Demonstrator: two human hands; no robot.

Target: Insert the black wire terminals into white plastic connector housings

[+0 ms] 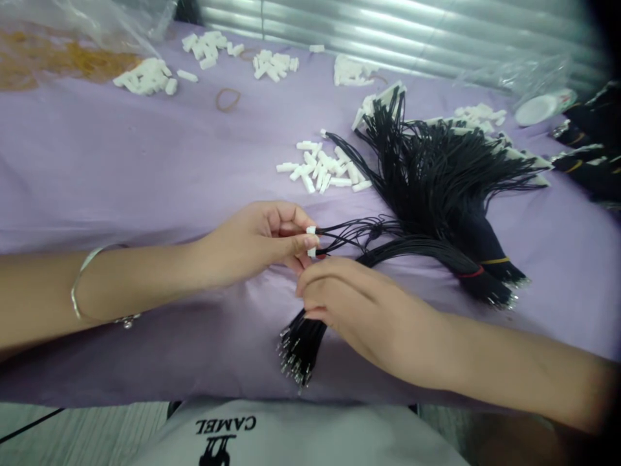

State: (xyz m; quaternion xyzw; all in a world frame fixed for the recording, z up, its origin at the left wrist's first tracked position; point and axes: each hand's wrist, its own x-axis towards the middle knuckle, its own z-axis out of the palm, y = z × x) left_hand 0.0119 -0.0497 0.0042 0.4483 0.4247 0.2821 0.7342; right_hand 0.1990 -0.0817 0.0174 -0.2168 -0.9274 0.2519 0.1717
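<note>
My left hand pinches small white plastic connectors fitted on the ends of thin black wires. My right hand is closed just below them, over a bundle of black wires whose metal-tipped ends stick out beneath it toward me. That bundle curves right, bound by a red band. A pile of loose white connectors lies just beyond my hands on the purple cloth.
A large fan of black wires with white connectors spreads to the right. More connector heaps lie at the back, with a rubber band and clear plastic bags. Dark bundles sit at the far right.
</note>
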